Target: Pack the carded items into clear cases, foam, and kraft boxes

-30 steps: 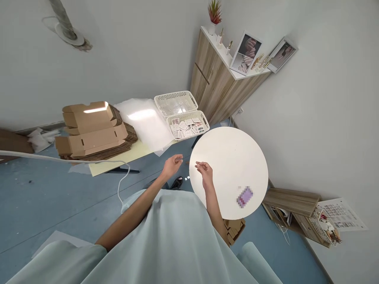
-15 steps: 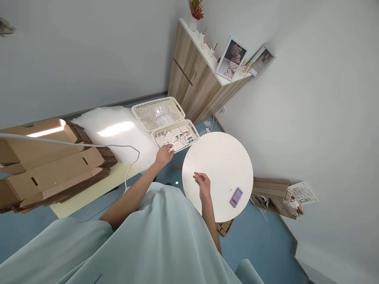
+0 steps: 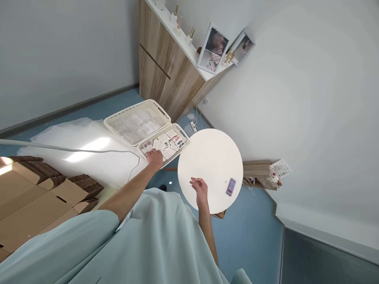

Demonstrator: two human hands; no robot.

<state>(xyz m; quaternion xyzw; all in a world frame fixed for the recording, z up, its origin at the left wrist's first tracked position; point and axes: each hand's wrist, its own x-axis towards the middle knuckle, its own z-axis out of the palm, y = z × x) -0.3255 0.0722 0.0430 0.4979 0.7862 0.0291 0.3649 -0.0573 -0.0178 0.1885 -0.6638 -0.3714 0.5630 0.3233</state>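
Note:
My left hand (image 3: 155, 157) reaches into the near edge of a white perforated basket (image 3: 181, 134), fingers bent and slightly apart over small white packets or cards (image 3: 168, 152). Its fingertips rest on or just above them; I cannot tell which. Some cards carry dark, red or teal pieces. My right hand (image 3: 200, 190) hovers over a round white table (image 3: 211, 157), thumb and fingertips pinched together. Whatever is in that pinch is too small to make out. Behind the card basket, a second white basket (image 3: 108, 123) holds clear plastic bags (image 3: 137, 125).
Flat brown cardboard boxes (image 3: 50, 203) are stacked at the left beside white plastic sheeting (image 3: 68, 136). A pale cable (image 3: 89, 150) crosses above them. A blurred purple item (image 3: 231, 187) lies on the table's right side. A wooden cabinet (image 3: 168, 55) stands behind the baskets.
The view has shifted, so the baskets and boxes appear further left and lower. My left hand has moved left over the cards, its fingers lower among them. My right hand stays pinched above the table.

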